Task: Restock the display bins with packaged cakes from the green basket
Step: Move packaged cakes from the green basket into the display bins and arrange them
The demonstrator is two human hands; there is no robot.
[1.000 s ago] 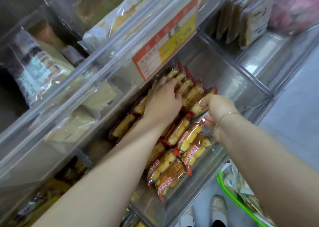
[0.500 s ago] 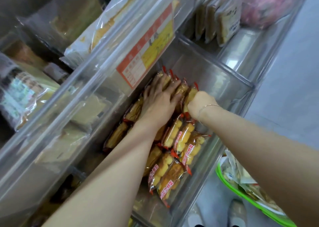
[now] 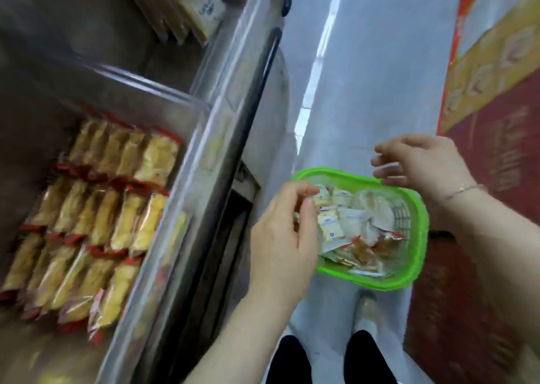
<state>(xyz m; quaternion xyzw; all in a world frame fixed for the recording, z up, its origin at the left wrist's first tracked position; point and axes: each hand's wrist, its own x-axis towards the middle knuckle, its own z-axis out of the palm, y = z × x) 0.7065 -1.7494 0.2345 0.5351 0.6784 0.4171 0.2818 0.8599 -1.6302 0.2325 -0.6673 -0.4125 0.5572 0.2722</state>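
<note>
The green basket (image 3: 415, 237) sits on the floor to the right of the shelving, with white and red-edged cake packets (image 3: 344, 228) loose inside. My left hand (image 3: 283, 234) hovers over its left rim, fingers loosely curled and holding nothing. My right hand (image 3: 420, 164) hangs above the far rim, fingers relaxed and empty. At the left, the clear display bin (image 3: 187, 103) holds rows of yellow packaged cakes (image 3: 96, 217) with red ends.
A further bin (image 3: 222, 50) up the shelf holds pale upright packets (image 3: 190, 6). The shelf's metal front edge (image 3: 233, 161) runs diagonally between bin and basket. A red and yellow carton (image 3: 491, 120) stands at the right. My shoes (image 3: 365, 316) are on the grey floor below the basket.
Both hands have left the display bin and swung right to above the green basket. The view has turned from the bin down to the floor.
</note>
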